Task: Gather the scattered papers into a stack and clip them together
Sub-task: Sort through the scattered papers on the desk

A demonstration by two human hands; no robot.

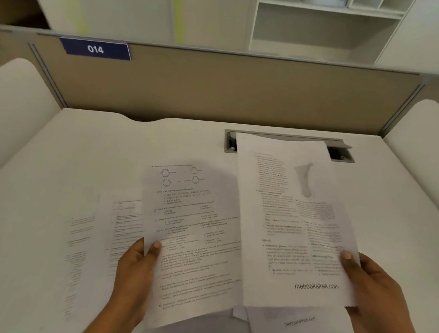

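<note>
cable slot [342, 154] partly hidden behind held sheet [287, 218], numbered label [95, 49] on partition [218, 88]

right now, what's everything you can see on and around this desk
chemistry sheet: one, white, held at centre
printed sheet: one, white, held at right
loose sheets: at least two, white, flat on desk, left
lower sheet: at least one, white, beneath the held ones
desk: one, white
cable slot: one, grey, back of desk, partly hidden
partition: one, tan, behind desk
number label: one, blue, on partition
shelves: white, beyond partition
hands: left hand pinches chemistry sheet; right hand pinches printed sheet
</note>
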